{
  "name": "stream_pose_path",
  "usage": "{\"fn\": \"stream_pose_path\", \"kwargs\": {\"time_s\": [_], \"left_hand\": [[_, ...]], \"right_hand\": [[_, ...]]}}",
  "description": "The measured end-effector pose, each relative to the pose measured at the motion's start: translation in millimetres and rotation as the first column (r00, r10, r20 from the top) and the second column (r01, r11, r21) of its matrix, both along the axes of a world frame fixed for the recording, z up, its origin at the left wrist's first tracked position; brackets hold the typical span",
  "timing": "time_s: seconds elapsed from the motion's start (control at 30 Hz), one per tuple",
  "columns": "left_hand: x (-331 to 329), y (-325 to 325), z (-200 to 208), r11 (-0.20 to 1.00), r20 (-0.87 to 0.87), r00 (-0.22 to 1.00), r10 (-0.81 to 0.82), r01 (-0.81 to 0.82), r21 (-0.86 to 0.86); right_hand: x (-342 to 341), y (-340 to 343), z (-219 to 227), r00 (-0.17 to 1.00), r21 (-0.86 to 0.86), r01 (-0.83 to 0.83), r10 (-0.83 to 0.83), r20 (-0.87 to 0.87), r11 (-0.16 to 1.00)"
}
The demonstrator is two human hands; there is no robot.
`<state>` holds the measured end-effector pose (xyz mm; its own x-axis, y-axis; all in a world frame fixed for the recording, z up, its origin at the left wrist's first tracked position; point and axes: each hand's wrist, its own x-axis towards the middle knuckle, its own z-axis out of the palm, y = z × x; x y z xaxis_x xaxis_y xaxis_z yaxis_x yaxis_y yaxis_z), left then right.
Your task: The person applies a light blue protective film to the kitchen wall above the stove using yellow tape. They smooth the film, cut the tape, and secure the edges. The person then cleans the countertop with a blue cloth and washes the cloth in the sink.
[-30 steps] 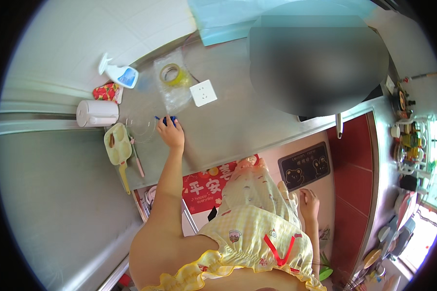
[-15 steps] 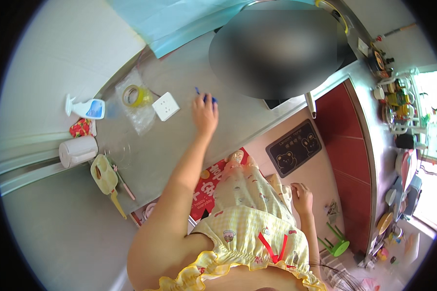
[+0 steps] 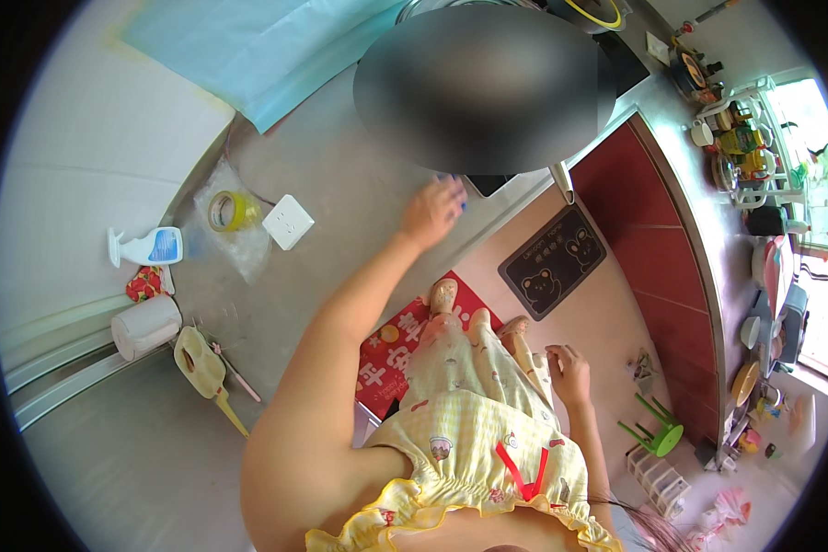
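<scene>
The left hand (image 3: 430, 213) reaches far out over the grey counter (image 3: 340, 184), arm nearly straight, fingers curled around a small blue thing (image 3: 458, 191) near the counter's edge. The right hand (image 3: 569, 373) hangs by the hip, fingers loosely curled, holding nothing.

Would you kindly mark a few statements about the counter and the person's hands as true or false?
1. The left hand reaches out over the grey counter. True.
2. The right hand grips the spray bottle. False: it hangs by the yellow dress, and the spray bottle lies far off on the counter.
3. A roll of yellow tape sits beside a white wall socket plate. True.
4. The paper roll stands on the floor. False: it lies on the counter near the wall.
5. A small blue thing shows at the left fingertips. True.
</scene>
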<state>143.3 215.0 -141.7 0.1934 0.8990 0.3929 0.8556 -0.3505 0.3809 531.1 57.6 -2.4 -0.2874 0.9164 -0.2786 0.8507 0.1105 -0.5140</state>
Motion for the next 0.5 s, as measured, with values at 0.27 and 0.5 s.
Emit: {"fn": "stream_pose_path", "kwargs": {"time_s": [0.27, 0.5], "left_hand": [[-73.4, -104.5, 20.7, 0.964, 0.315, 0.920, 0.233, -0.176, -0.199], [8.0, -194.4, 31.5, 0.935, 0.152, 0.925, 0.349, -0.334, -0.119]], "right_hand": [[-2.3, 5.9, -2.6, 0.999, 0.011, 0.013, -0.013, -0.032, 1.000], [10.3, -11.8, -15.7, 0.996, 0.027, 0.084, -0.083, -0.038, 0.996]]}}
